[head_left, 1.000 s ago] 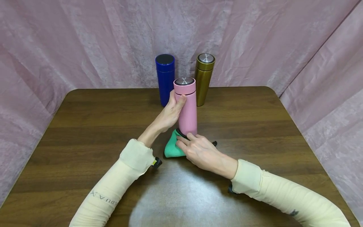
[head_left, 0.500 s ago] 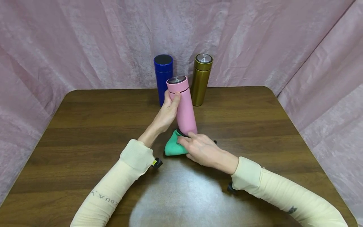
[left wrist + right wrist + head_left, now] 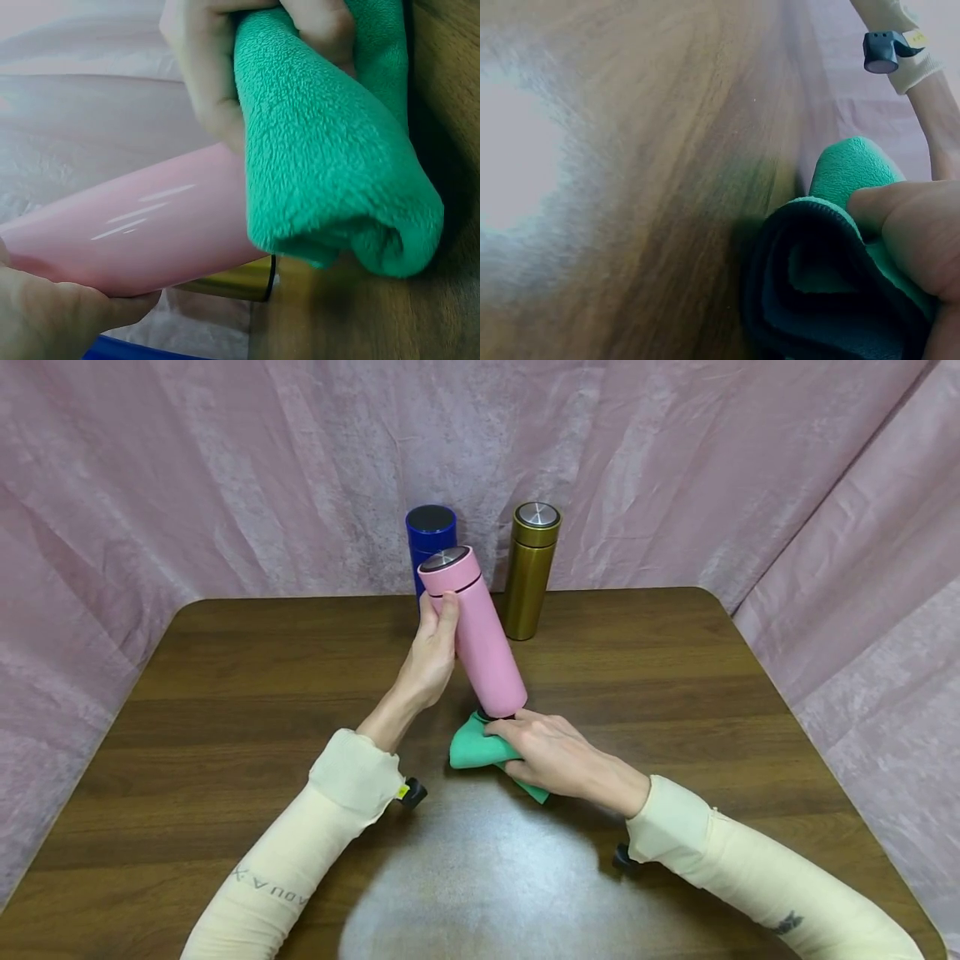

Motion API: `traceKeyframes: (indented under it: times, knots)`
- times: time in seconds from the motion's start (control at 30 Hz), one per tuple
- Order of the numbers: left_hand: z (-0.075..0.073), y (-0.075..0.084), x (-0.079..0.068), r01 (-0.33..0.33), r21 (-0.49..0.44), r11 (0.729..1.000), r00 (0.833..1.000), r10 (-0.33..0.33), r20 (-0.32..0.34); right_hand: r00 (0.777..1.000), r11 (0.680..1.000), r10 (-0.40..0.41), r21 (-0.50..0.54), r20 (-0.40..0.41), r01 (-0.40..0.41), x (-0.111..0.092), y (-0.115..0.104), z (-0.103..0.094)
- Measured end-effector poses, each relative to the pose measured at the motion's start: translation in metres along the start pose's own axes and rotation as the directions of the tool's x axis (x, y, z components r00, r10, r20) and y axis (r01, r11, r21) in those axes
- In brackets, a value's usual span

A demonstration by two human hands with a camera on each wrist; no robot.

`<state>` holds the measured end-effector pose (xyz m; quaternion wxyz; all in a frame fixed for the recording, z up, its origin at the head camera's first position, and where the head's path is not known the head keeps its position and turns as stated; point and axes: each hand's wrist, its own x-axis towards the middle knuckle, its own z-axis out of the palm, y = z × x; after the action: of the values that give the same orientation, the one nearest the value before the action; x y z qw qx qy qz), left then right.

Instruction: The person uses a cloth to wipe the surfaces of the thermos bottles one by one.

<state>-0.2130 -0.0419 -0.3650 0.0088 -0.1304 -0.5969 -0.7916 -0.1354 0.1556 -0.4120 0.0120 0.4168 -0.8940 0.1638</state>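
A pink thermos bottle (image 3: 483, 647) with a silver-topped lid leans to the left over the table. Around its upper body, just below the lid, my left hand (image 3: 431, 656) keeps a grip. My right hand (image 3: 551, 752) holds a folded green cloth (image 3: 474, 745) at the bottle's base. In the left wrist view the fluffy cloth (image 3: 330, 142) covers the bottle's bottom end, with fingers of the right hand curled over it. From the right wrist, the cloth's dark-edged folds (image 3: 832, 285) show below the thumb. The base itself is hidden.
Behind the pink bottle stand a blue thermos bottle (image 3: 431, 531), partly covered by it, and a gold thermos bottle (image 3: 531, 572). Both are near the back edge of the wooden table (image 3: 247, 693). A pink curtain (image 3: 300, 468) hangs behind.
The pink bottle has gone from nearly upright to tilted, its top moving left with my left hand. My right hand has shifted slightly right, and the cloth has lifted and moved with it.
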Motion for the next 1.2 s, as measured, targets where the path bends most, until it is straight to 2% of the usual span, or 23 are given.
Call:
traceKeyframes:
  times: [0.13, 0.3, 0.4, 0.5, 0.6, 0.7, 0.77, 0.83, 0.9, 0.93, 1.0, 1.03, 1.1, 1.2]
  knots:
    - [-0.001, 0.004, -0.001, -0.003, -0.045, 0.999, 1.000, 0.002, -0.005, 0.999, 0.999, 0.038, 0.010, -0.023, -0.038, -0.008, 0.000, -0.003]
    - [-0.004, 0.006, -0.003, -0.014, -0.100, 0.995, 0.999, 0.010, -0.046, 0.981, 0.980, 0.189, 0.069, -0.035, -0.186, -0.022, 0.003, -0.010]
    - [-0.007, 0.006, -0.005, -0.030, -0.154, 0.988, 0.996, 0.018, -0.082, 0.953, 0.942, 0.303, 0.160, -0.026, -0.295, -0.030, 0.007, -0.015]
    - [-0.010, 0.007, -0.007, -0.066, -0.203, 0.977, 0.991, 0.041, -0.124, 0.914, 0.876, 0.404, 0.296, -0.022, -0.380, -0.037, 0.013, -0.019]
    - [-0.011, 0.008, -0.010, -0.107, -0.261, 0.959, 0.983, 0.064, -0.170, 0.855, 0.763, 0.518, 0.460, -0.015, -0.454, -0.042, 0.019, -0.021]
    - [-0.012, 0.009, -0.012, -0.142, -0.315, 0.939, 0.974, 0.075, -0.215, 0.780, 0.616, 0.626, 0.600, 0.022, -0.511, -0.045, 0.022, -0.024]
    - [-0.014, 0.011, -0.014, -0.154, -0.340, 0.928, 0.968, 0.073, -0.241, 0.723, 0.498, 0.687, 0.676, 0.075, -0.544, -0.046, 0.022, -0.024]
    - [-0.015, 0.014, -0.015, -0.161, -0.360, 0.919, 0.963, 0.067, -0.262, 0.674, 0.354, 0.726, 0.766, 0.137, -0.537, -0.047, 0.020, -0.025]
    - [-0.016, 0.016, -0.016, -0.167, -0.375, 0.912, 0.958, 0.061, -0.279, 0.632, 0.204, 0.753, 0.848, 0.184, -0.489, -0.046, 0.017, -0.023]
    - [-0.015, 0.017, -0.017, -0.171, -0.379, 0.910, 0.956, 0.061, -0.286, 0.616, 0.125, 0.761, 0.887, 0.202, -0.445, -0.045, 0.015, -0.022]
    - [-0.014, 0.019, -0.019, -0.189, -0.388, 0.902, 0.951, 0.070, -0.302, 0.601, 0.004, 0.770, 0.941, 0.212, -0.337, -0.042, 0.008, -0.019]
    - [-0.013, 0.020, -0.020, -0.202, -0.394, 0.897, 0.949, 0.079, -0.307, 0.601, -0.035, 0.772, 0.957, 0.208, -0.287, -0.041, 0.005, -0.017]
    - [-0.011, 0.021, -0.021, -0.223, -0.399, 0.890, 0.942, 0.091, -0.323, 0.602, -0.075, 0.777, 0.977, 0.183, -0.200, -0.036, -0.004, -0.014]
    - [-0.007, 0.019, -0.023, -0.250, -0.392, 0.885, 0.929, 0.106, -0.354, 0.629, -0.096, 0.766, 0.991, 0.134, -0.094, -0.029, -0.017, -0.010]
